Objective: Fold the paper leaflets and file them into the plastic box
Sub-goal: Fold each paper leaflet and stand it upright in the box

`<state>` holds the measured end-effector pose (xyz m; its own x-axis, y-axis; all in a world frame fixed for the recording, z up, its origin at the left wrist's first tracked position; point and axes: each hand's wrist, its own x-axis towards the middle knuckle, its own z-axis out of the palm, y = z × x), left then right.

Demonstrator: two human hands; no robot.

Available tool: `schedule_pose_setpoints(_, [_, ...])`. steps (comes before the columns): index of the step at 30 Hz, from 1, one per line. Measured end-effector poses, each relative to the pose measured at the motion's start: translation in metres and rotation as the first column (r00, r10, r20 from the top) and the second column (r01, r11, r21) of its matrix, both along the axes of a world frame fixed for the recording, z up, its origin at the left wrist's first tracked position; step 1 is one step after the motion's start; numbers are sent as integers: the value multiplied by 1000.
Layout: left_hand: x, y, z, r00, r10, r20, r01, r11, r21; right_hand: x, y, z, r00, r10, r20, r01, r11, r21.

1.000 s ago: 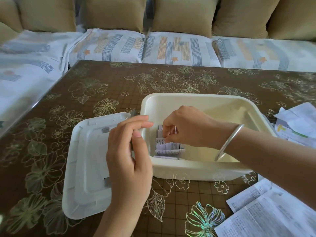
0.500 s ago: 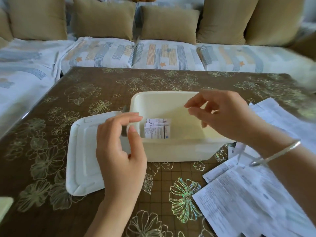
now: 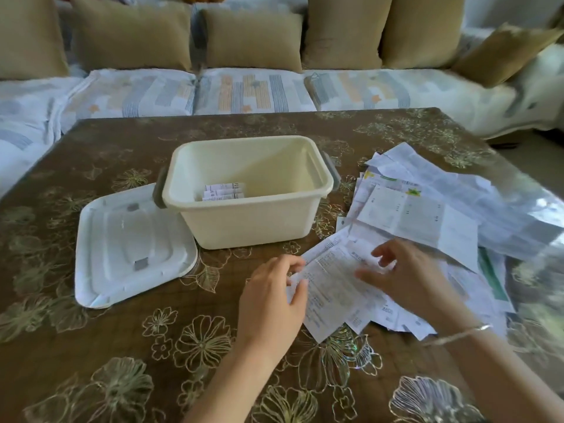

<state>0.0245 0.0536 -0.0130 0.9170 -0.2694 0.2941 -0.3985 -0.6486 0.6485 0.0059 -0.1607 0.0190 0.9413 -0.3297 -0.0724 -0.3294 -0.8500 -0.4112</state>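
Paper leaflets (image 3: 421, 218): location? (A)
Loose pile on the table (image 3: 91, 331), just right of the plastic box (image 3: 244, 221). The sheets are unfolded and overlapping. (B)
Box contents? (A)
A few folded leaflets (image 3: 224, 192), packed together in the near-left part. The box is open, and its lid (image 3: 122, 245) lies flat on the table just beside its left end. (B)
Left hand (image 3: 271, 297), state? (A)
Thumb and curled fingers pinch the left edge of the top leaflet (image 3: 332, 288) at the near end of the pile. (B)
Right hand (image 3: 409, 282), state? (A)
Fingers spread and loosely bent over the same sheet. Motion blur hides whether each fingertip touches it. There is a bracelet (image 3: 460, 332) on the wrist. (B)
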Motion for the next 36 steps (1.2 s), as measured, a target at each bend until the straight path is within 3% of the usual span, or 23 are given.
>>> schedule_pose_setpoints(5, [-13, -12, 0, 990, -52, -130, 63, 994, 84, -1, 7, -5, 992, -10, -128, -3, 995, -98])
schedule_pose_setpoints(11, [-23, -9, -4, 993, -55, -108, 63, 995, 76, -2, 14, -3, 997, -13, -72, 5, 994, -106])
schedule_pose_setpoints(15, [-26, 1, 1, 996, -48, -77, 43, 998, -55, -16, 25, 2, 977, 54, 206, -66, 997, 48])
schedule_pose_setpoints(18, [-30, 16, 13, 999, 7, 52, 4, 977, -211, -36, 48, 16, 818, 57, 573, -228, 946, 230])
schedule_pose_setpoints(20, [-35, 29, 21, 991, 55, 119, -22, 965, -262, -46, 63, 18, 697, 196, 690, -372, 921, 114])
schedule_pose_setpoints(23, [-41, 54, 15, 988, 19, 152, 8, 985, -174, -54, 78, 5, 594, 471, 653, -527, 840, -126])
schedule_pose_setpoints(27, [-59, 81, -9, 995, -14, 99, 8, 998, 55, -63, 91, -19, 615, 626, 479, -641, 751, -158])
schedule_pose_setpoints(31, [-76, 92, -24, 995, 10, 99, -20, 995, 101, -74, 97, -35, 693, 615, 377, -640, 765, -71])
schedule_pose_setpoints(36, [-87, 97, -29, 989, 34, 143, -39, 999, 32, -85, 101, -35, 739, 525, 423, -595, 802, 44])
